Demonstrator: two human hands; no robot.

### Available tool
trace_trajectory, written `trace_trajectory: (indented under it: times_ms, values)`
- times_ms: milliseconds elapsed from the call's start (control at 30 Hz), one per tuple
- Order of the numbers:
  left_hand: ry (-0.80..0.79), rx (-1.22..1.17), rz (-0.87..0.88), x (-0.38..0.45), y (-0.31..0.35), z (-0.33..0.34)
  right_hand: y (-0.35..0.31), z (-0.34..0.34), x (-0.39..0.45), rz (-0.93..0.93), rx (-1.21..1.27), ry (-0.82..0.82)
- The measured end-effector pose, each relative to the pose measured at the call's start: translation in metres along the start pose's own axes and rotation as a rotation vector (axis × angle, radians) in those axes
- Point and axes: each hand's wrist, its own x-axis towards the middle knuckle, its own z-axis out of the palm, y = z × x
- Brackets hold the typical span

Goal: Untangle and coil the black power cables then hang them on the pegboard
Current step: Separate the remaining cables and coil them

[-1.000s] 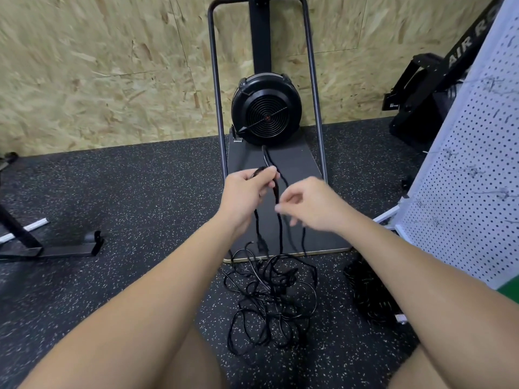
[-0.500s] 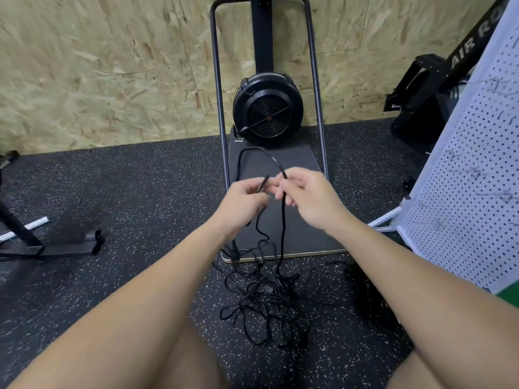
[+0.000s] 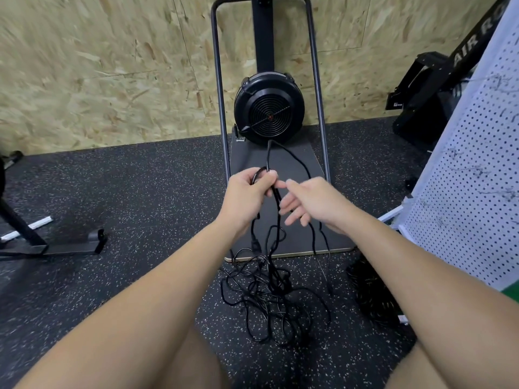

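Left hand (image 3: 247, 192) grips a gathered loop of thin black power cable (image 3: 276, 214), strands hanging straight down to the floor tangle; right hand (image 3: 311, 200), fingers relaxed and empty, sits just right of them.

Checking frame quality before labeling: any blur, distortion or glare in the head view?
Head view: motion blur smears the chipboard wall at far left, while the centre stays sharp; the left hand, right hand and black cables read clearly. Wide-angle distortion bows the pegboard edge and stretches the forearms. Lighting is even and soft, no glare, only faint shadows on the floor.
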Motion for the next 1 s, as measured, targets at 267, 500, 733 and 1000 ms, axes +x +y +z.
trace_trajectory:
  times_ms: [267,500,733,1000]
  values:
    - [-0.033,-0.144,0.009,-0.001,0.017,0.005,0.040,0.016,0.004,-0.002,-0.172,-0.276]
    - [0.004,0.011,-0.005,0.008,0.007,-0.016,0.022,0.013,0.009,-0.171,-0.316,-0.042]
    - [-0.283,0.222,-0.037,-0.013,-0.003,-0.015,-0.004,0.018,0.003,-0.253,0.183,0.231]
    - [-0.271,0.150,-0.132,-0.016,-0.013,-0.008,0.006,0.015,0.009,-0.154,0.068,0.297]
